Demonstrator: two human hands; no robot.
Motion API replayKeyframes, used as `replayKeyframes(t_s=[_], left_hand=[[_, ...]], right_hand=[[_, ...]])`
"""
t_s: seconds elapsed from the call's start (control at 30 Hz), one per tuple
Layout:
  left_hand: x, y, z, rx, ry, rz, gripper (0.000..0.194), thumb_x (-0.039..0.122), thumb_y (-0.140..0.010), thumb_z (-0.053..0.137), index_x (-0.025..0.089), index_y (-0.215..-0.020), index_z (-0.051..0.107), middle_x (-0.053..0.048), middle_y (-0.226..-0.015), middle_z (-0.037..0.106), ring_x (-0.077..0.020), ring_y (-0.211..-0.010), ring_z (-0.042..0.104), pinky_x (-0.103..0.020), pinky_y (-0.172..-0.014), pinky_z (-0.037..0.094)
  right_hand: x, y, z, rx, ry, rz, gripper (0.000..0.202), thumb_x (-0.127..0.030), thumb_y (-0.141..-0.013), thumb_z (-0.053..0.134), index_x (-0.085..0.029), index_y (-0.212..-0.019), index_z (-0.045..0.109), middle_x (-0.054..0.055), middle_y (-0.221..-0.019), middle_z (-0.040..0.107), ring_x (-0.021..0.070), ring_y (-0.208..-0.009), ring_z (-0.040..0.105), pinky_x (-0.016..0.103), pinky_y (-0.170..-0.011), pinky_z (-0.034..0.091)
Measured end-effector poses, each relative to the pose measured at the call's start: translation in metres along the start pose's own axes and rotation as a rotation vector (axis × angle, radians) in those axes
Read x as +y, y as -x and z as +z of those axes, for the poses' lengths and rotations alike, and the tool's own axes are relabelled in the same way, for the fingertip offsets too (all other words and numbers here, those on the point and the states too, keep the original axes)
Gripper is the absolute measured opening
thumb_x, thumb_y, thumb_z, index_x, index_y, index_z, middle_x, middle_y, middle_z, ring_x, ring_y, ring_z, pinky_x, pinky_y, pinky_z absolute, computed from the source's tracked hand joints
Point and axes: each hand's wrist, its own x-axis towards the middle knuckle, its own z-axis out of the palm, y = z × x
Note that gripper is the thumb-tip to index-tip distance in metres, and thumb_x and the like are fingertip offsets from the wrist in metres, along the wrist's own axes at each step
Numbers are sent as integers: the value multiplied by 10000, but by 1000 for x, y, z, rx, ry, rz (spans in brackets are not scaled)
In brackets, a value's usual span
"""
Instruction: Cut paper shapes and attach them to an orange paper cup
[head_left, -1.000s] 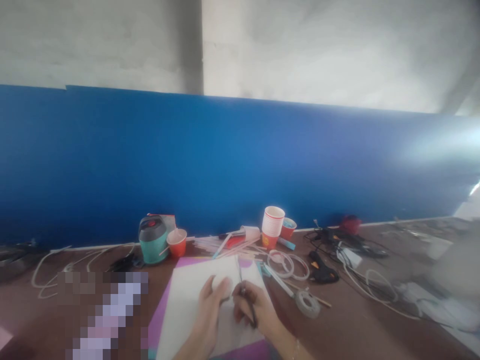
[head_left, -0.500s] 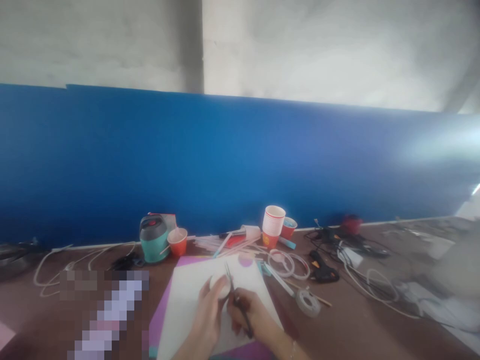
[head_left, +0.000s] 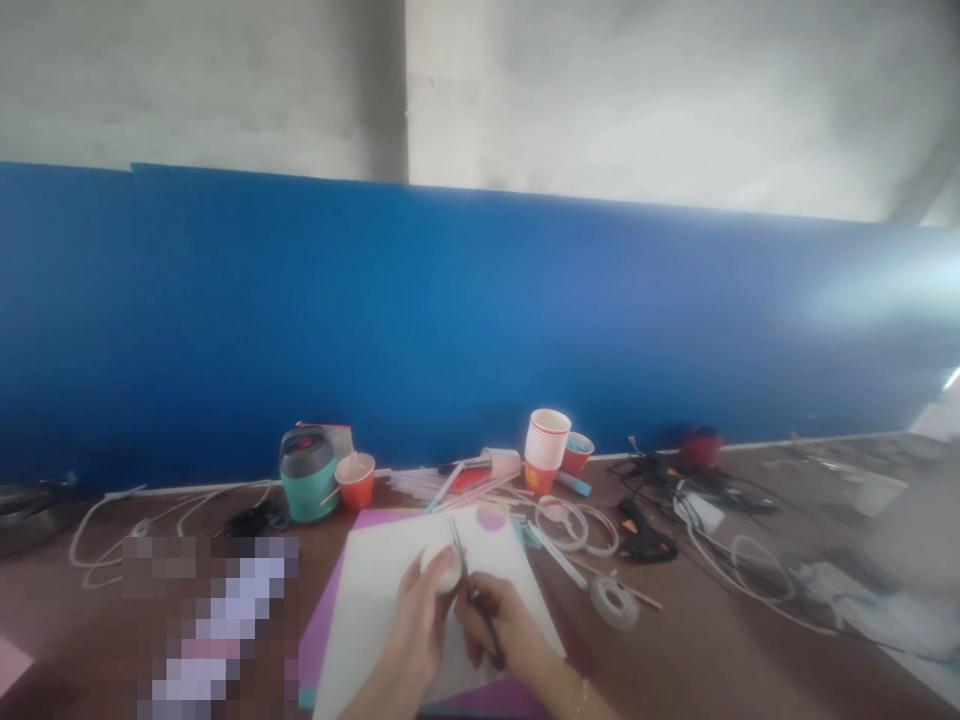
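Over a white sheet [head_left: 367, 600] lying on purple paper [head_left: 321, 630], my left hand [head_left: 420, 615] holds a small round white piece [head_left: 441, 570] between thumb and fingers. My right hand [head_left: 495, 620] grips dark-handled scissors [head_left: 489, 628], their blades pointing away from me along the right edge of the white piece. Both hands are close together. Whether the blades touch the piece is hard to tell.
Behind the sheet are a teal container [head_left: 309, 485], a red cup [head_left: 355, 482], strips [head_left: 420, 485] and stacked paper cups [head_left: 546, 450]. To the right lie tape rolls [head_left: 615, 600], a black glue gun [head_left: 645, 535] and cables [head_left: 720, 560].
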Motion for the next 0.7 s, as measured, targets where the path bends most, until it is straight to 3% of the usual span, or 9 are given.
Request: replayKeyframes(t_s=[0.7], left_hand=[[8, -1, -1, -40, 37, 56, 241, 310, -623, 754, 134, -756, 656, -49, -714, 664, -206, -679, 628, -292, -607, 480]], right_hand=[[12, -6, -1, 13, 15, 2, 320, -439, -722, 608, -193, -608, 436, -94, -329, 401, 56, -258, 377, 144, -274, 242]])
